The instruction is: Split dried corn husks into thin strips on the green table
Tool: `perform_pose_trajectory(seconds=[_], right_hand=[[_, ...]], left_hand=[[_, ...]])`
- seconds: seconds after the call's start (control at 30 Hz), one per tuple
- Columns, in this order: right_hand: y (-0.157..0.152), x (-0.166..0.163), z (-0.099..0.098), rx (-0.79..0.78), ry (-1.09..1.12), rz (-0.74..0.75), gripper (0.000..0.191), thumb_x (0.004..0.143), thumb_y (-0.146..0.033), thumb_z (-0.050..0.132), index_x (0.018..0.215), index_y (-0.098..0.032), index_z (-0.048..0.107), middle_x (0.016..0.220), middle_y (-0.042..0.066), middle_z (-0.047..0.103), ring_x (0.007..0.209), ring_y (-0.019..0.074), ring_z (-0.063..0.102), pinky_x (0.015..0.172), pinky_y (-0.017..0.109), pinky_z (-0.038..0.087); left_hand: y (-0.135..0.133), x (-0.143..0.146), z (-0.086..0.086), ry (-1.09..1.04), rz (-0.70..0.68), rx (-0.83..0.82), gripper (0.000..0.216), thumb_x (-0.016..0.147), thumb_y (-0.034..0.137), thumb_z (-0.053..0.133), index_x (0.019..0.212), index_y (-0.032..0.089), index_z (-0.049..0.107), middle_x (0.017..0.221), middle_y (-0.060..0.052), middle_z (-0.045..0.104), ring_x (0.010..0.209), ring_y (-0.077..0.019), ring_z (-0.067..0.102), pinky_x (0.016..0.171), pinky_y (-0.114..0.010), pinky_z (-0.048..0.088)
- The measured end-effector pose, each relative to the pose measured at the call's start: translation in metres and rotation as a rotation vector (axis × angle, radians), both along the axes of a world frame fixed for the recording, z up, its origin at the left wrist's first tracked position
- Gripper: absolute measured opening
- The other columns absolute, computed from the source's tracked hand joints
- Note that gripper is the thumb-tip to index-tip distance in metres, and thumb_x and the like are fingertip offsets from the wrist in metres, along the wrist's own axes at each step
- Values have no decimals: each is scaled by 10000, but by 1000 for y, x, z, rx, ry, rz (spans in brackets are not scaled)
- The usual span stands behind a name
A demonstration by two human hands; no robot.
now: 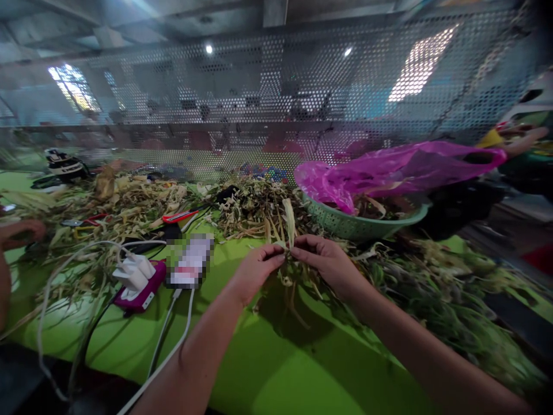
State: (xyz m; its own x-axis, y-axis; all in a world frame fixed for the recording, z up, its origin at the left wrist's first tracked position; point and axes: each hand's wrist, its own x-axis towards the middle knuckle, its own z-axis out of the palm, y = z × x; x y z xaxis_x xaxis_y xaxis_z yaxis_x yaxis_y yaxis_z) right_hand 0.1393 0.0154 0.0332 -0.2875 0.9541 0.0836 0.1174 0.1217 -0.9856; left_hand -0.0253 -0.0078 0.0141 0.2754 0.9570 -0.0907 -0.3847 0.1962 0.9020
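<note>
In the middle of the head view, my left hand (257,270) and my right hand (326,262) meet over the green table top (259,363). The fingertips of both pinch a dried plant (288,222) between them. Its long pale leaf stands upright above the fingers, and thin withered stems hang below. Fingers cover its middle. Just beyond my hands lies a heap of dried leaves and stalks (250,210). A greener pile of plants (427,300) spreads beside my right forearm.
A green basket (345,225) under a pink plastic bag (401,167) stands right of centre. Left lie a blurred phone (190,262), a purple power strip (140,297) with white cables, and a red-orange cutter (179,217). Another person's hand (21,233) is at far left; perforated metal panels (242,98) rise behind.
</note>
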Motion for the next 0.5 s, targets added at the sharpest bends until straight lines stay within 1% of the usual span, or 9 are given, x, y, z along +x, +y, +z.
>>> perform_pose_trajectory(seconds=[0.1,0.17,0.23,0.37,0.5], right_hand=[[1,1,0,-3,2,-8,260,702,-421,716,810,-191,661,711,-3,633,610,133,547,559,248,423],[2,1,-1,-8,-2,-18,244,710,-414,710,794,-192,653,679,-12,615,584,127,530,540,244,411],[3,1,-2,-12,2,-18,240,713,-407,708,799,-190,651,677,-15,606,582,122,520,533,238,402],[5,1,-5,-6,-3,-3,237,716,-391,707,812,-182,654,695,-15,602,593,110,503,531,225,382],[8,2,-5,-15,14,-5,264,707,-392,711,859,-181,668,752,-2,631,620,111,515,544,226,379]], left_hand=[[2,0,-5,99,27,64,250,712,254,720,939,151,698,887,-51,689,814,-154,598,803,-284,450],[4,0,-8,144,45,85,212,735,221,681,934,148,690,892,-51,681,809,-150,585,803,-284,441],[4,0,-10,176,61,93,186,755,205,643,928,144,675,864,-47,666,769,-140,570,768,-278,438],[2,2,-5,285,140,113,130,780,190,585,884,160,658,758,-18,617,694,-122,522,695,-253,413],[-1,3,4,333,173,132,109,778,191,577,831,172,670,718,-5,604,707,-126,520,709,-255,401]])
